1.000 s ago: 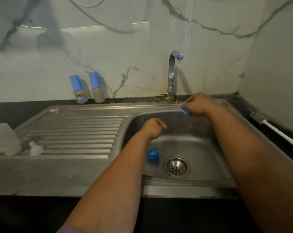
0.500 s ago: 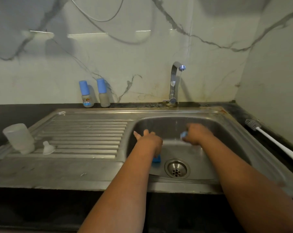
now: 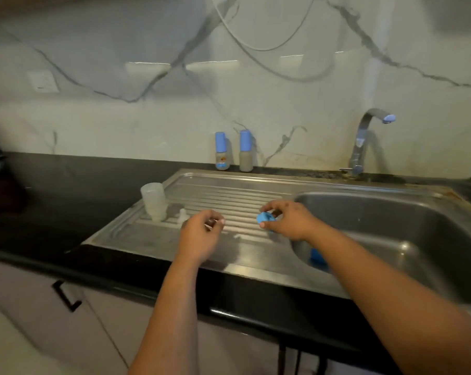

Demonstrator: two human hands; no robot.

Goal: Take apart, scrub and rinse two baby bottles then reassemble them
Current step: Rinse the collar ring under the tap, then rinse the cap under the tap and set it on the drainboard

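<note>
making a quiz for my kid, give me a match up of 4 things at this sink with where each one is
Things:
1. blue ring
2. blue cap
3. clear bottle
4. nipple

Places:
A. upside down at the left end of the drainboard
B. pinched in the right hand
C. down in the basin, partly behind the right forearm
D. on the drainboard, between the clear bottle and the left hand

Pairs: 1-B, 2-C, 3-A, 4-D
</note>
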